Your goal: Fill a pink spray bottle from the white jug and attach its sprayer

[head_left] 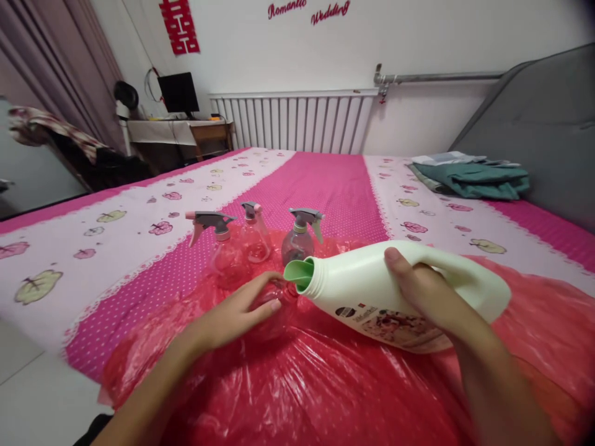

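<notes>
My right hand (425, 291) grips a big white detergent jug (372, 291) by its handle, tipped on its side, with its green spout (300, 272) pointing left. The spout sits right at the mouth of a small clear bottle (274, 303) with no cap, which my left hand (246, 310) holds upright on the red plastic sheet (288, 384). Whether liquid is flowing I cannot tell. Behind stand three clear spray bottles with grey trigger heads: one at the left (218, 248), one in the middle (255, 235), one at the right (300, 238).
The plastic sheet lies on a bed with a pink and white cover (139, 229). Folded green and white clothes (469, 176) lie at the far right beside a grey headboard (548, 124). A radiator (297, 121) and a desk with a monitor (179, 93) stand along the far wall.
</notes>
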Demonstrator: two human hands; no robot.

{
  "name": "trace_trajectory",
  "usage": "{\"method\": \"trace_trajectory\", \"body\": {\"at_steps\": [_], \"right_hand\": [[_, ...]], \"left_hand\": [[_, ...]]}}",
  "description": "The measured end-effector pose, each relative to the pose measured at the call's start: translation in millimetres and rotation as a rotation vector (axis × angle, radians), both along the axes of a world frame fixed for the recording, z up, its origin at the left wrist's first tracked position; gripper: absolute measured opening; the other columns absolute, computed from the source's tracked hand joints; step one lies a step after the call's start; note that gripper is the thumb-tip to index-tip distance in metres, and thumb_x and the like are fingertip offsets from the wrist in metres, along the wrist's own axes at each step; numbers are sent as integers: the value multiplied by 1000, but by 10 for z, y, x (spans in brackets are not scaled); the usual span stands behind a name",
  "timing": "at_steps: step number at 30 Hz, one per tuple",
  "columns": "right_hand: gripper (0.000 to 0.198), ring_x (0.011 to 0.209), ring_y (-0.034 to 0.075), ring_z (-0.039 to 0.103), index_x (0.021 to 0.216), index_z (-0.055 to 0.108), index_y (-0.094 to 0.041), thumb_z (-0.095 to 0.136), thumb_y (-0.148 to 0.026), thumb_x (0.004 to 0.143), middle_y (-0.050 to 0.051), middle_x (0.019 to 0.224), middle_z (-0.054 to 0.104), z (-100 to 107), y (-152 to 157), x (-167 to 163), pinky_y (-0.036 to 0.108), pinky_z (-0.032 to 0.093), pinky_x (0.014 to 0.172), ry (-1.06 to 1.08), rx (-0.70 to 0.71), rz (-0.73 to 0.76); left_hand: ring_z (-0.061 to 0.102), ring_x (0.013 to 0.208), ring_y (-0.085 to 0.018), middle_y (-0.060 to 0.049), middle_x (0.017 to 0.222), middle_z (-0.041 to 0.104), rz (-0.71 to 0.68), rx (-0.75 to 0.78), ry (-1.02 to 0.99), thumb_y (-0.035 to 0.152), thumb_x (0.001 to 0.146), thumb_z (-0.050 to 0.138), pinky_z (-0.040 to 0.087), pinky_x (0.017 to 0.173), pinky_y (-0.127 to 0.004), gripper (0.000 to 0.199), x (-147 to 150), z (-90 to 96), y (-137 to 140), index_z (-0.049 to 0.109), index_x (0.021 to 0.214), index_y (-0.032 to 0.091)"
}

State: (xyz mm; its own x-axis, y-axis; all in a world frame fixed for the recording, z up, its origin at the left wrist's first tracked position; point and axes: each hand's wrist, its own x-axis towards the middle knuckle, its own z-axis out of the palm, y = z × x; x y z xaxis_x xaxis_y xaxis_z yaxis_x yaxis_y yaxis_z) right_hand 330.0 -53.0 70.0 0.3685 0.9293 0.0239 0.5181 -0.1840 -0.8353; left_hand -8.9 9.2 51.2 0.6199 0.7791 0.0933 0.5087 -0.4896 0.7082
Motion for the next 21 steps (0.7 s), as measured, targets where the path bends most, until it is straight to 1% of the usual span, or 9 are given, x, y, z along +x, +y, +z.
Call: {"method": "trace_trajectory", "body": {"at_steps": [4,9,12,14,16,17,19,21], "right_hand": [[87,124,47,70,104,79,-22,50,-99,77,20,115,79,7,3,24,66,48,122,-8,-34,6],[94,129,49,66,111,79,-20,46,-102,77,20,122,78,-22,-30,46,70,41,126,3,-94,-34],[97,132,50,64,111,79,-21,45,-104,76,20,123,78,-39,-48,45,71,38,128,6,-85,-68],[95,130,50,65,106,79,-22,48,-106,71,19,119,78,-22,-72,36,71,41,127,24,-79,-77],[92,127,50,67,103,77,-24,51,-105,70,18,114,79,27,-115,22,71,43,125,60,-66,-108],[89,126,50,69,101,76,-25,52,-104,71,18,112,79,61,-142,17,71,45,124,78,-54,-139],[82,127,47,70,104,75,-26,48,-99,80,17,113,78,133,-191,17,67,48,124,95,1,-228],[83,131,44,69,108,74,-26,46,-100,82,16,115,78,196,-217,35,62,50,123,106,40,-272]], "left_hand": [[74,138,-37,-8,154,74,38,23,-5,70,104,62,66,110,-51,58,-13,-15,42,69,148,32],[71,142,-36,-7,157,71,4,-51,-12,70,104,61,62,117,-53,58,-1,-24,36,68,147,32],[70,143,-37,-7,157,71,21,-85,-14,72,103,61,60,119,-54,60,0,-21,22,67,148,33],[70,143,-37,-7,157,71,38,-94,-21,74,102,61,59,120,-54,62,6,-30,17,67,148,33],[69,143,-38,-7,157,71,38,-85,-42,73,102,61,59,120,-55,60,17,-47,19,68,148,34],[69,144,-38,-7,157,71,33,-76,-50,71,103,62,58,121,-55,58,21,-59,21,69,147,34],[68,144,-39,-7,155,72,35,-47,-59,68,104,62,57,122,-56,55,20,-87,30,70,146,34],[70,142,-39,-6,153,74,73,0,-65,68,105,61,57,122,-56,55,-11,-122,44,70,146,33]]}}
